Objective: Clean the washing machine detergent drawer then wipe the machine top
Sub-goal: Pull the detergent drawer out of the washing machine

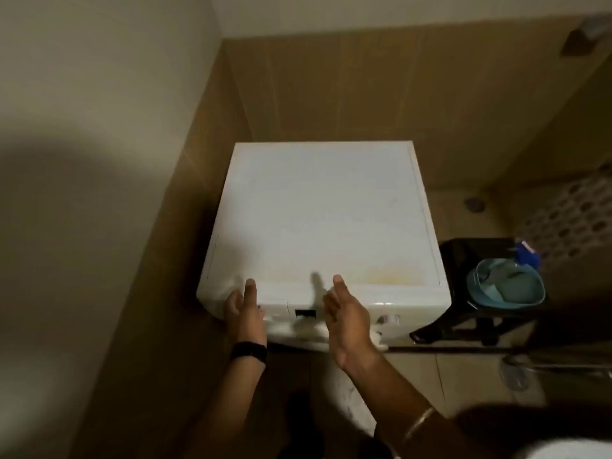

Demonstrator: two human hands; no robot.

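Note:
A white washing machine stands in a tiled corner, its flat top bare with a faint yellowish stain near the front right. Both hands are held out in front of the control panel. My left hand, with a black band on the wrist, is over the panel's left end, where the detergent drawer sits; the hand hides most of it. My right hand hovers, palm turned inward, before the middle of the panel. Both hands have fingers apart and hold nothing. I cannot tell if the drawer is pulled out.
A black stool to the right of the machine carries a blue basin with cloth in it and a blue packet. A floor drain lies behind. Walls close in on the left and back.

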